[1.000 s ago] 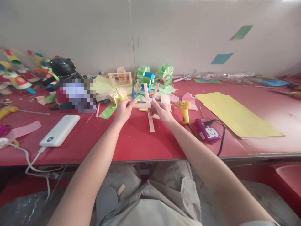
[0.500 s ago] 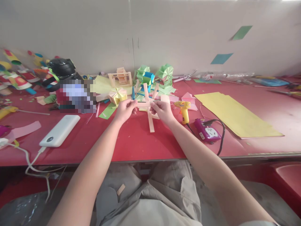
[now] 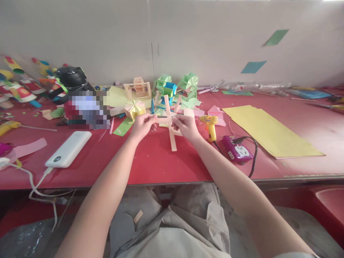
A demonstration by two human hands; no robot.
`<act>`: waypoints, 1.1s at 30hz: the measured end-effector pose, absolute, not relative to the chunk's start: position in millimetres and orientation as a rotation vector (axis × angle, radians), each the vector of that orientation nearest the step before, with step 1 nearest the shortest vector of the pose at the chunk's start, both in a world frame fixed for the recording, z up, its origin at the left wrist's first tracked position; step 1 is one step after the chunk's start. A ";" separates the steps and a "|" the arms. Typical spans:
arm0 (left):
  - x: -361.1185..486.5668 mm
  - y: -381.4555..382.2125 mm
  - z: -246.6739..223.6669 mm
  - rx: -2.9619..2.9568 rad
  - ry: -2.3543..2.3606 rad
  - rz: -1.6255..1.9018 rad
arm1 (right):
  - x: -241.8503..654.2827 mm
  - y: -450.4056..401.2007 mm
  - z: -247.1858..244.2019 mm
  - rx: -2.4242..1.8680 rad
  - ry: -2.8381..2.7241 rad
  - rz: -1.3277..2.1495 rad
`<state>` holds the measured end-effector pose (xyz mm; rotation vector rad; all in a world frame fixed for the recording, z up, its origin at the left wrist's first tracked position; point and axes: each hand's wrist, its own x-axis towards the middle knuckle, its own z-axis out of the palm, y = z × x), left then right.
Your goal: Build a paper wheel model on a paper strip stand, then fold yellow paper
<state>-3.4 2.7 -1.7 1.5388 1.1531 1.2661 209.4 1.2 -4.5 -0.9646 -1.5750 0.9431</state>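
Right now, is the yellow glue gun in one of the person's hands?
No, the yellow glue gun lies on the red table, beside the right hand.

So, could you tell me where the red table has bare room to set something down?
The widest free patch on the table lies along the near edge, between the white power bank and the purple power strip. Another lies right of the yellow paper stack. The back middle, beyond the left hand and right hand, is crowded with paper crafts.

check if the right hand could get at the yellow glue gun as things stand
Probably yes: the glue gun lies just beside the right hand with bare table between, but that hand is pinching the strip frame.
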 end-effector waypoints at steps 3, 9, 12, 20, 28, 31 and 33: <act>-2.5 2.1 -2.0 1.657 1.148 1.232 | 212.5 1.5 -3.9 -0.976 -1.600 0.921; -3.4 3.0 -4.1 1.792 1.127 1.205 | 208.9 -0.2 -5.7 -0.972 -1.621 0.976; -6.2 6.3 -5.1 1.718 1.187 1.275 | 205.1 0.2 -8.4 -0.980 -1.618 1.004; -10.6 10.7 -2.0 1.328 1.396 1.411 | 209.9 0.2 -15.5 -1.318 -1.840 0.697; -11.7 15.6 -13.8 1.550 1.443 1.255 | 207.9 -7.4 -9.7 -1.603 -1.930 0.665; -11.9 18.0 -15.3 1.509 1.400 1.240 | 208.0 -7.0 -10.7 -1.588 -1.896 0.679; -11.1 17.6 -14.3 1.461 1.362 1.249 | 207.7 -6.3 -11.1 -1.626 -1.915 0.635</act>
